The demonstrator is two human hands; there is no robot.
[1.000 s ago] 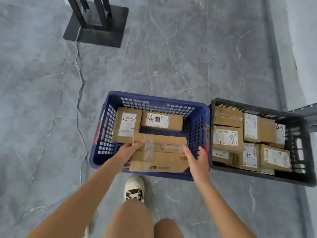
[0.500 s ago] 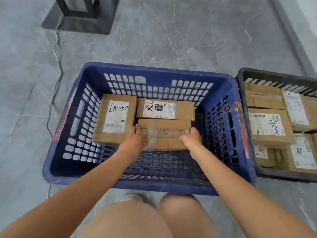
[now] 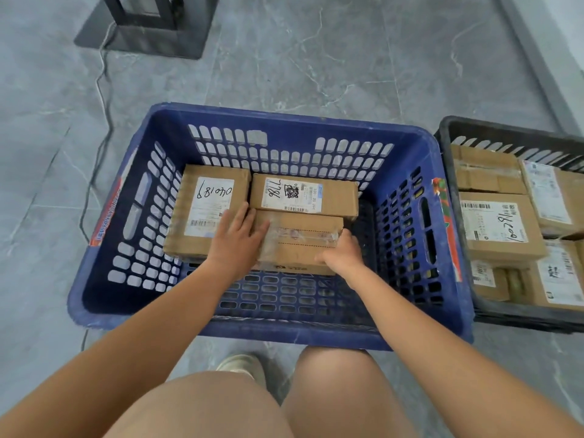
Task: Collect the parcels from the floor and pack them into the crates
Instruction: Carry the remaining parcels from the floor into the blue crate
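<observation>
At frame centre, the taped parcel (image 3: 300, 241) lies in the blue crate (image 3: 284, 336). The left hand (image 3: 235, 240) rests flat on its left end; the right hand (image 3: 343, 254) grasps its right end.

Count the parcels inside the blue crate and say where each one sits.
3. The handwritten-label parcel lies at the left; the barcode-label parcel lies along the far wall; the taped parcel sits in front of it, under both hands. No others show.

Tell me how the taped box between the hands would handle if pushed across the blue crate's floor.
The taped box looks stiff: its cardboard edges stay straight between the left hand and right hand. Flat and low, it should slide, not tip. Its glossy tape may be slick to grip.
</observation>
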